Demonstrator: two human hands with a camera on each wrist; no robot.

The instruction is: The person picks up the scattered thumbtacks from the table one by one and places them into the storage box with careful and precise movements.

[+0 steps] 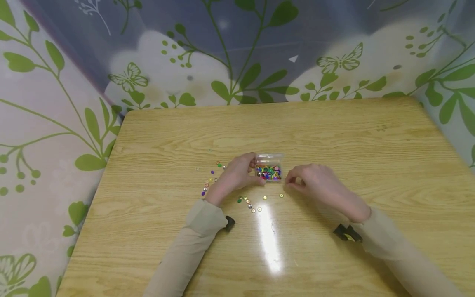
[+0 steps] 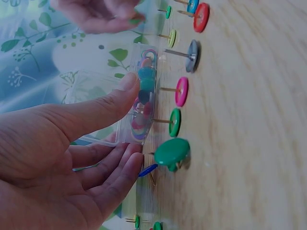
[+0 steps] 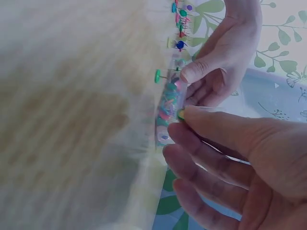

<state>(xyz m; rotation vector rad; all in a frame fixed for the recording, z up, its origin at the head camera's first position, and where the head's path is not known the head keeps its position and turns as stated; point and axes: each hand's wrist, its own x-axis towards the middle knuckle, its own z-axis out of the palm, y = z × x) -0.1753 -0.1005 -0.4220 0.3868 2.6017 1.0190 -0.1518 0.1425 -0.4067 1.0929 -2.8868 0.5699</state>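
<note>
A small clear plastic box [image 1: 269, 172] with its lid [image 1: 269, 157] raised stands on the table, filled with colourful thumbtacks. My left hand [image 1: 237, 172] grips its left end, thumb along the near wall [image 2: 127, 88] and fingers behind. Just right of the box is my right hand [image 1: 315, 183], apart from it in the head view. Between its thumb and forefinger it pinches a green thumbtack [image 3: 181, 114]. Loose thumbtacks lie pin up near the box, among them a pink thumbtack [image 2: 182, 91], a grey thumbtack [image 2: 193, 56] and a large green thumbtack [image 2: 171, 152].
More thumbtacks [image 1: 206, 185] are scattered left of my left wrist, and others [image 1: 250, 206] lie in front of the box. The wooden table [image 1: 334, 132] meets a wall covering [image 1: 256, 53] with leaf and butterfly prints. A black strap [image 1: 347, 233] is at the right wrist.
</note>
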